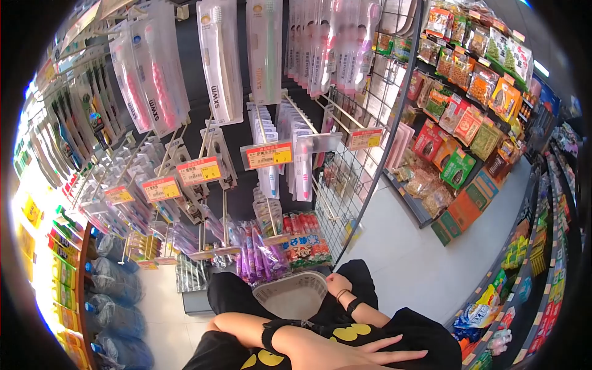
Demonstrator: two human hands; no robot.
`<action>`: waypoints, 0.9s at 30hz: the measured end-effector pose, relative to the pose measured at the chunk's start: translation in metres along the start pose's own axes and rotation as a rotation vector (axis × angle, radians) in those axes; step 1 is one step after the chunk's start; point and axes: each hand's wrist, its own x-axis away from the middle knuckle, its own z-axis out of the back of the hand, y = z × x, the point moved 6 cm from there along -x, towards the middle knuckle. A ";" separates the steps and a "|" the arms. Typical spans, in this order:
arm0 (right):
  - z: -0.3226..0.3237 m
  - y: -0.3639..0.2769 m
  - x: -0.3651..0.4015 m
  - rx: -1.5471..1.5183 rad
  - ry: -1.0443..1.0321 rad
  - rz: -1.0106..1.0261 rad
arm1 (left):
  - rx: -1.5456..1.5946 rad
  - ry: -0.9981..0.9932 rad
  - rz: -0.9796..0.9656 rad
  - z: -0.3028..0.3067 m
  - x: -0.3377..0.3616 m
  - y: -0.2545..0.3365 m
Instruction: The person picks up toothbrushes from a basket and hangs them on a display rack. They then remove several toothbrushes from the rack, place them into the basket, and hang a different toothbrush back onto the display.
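Note:
My left hand (354, 356) lies across the bottom of the view in front of my body, with its fingers stretched out and spread; nothing shows in it. A black band circles that wrist. My right hand (338, 285) is closed, at the right end of a grey plastic basket (295, 279) between my knees. What its fingers hold, if anything, is hidden. Dark bands are on the right wrist. Beyond the basket, purple-wrapped packs (256, 253) and red-and-blue packs (302, 242) sit on the low shelf.
Packaged toothbrushes (219, 61) hang on hooks ahead, above price tags (268, 155). A wire grid (351, 179) borders the display on the right. Snack packets (456, 117) fill a rack farther right. Large water bottles (117, 283) stand at the left. Grey floor (401, 265) runs along the right.

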 end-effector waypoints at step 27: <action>0.027 -0.004 -0.012 -0.891 -0.222 0.252 | -0.456 0.234 0.103 0.081 0.033 0.044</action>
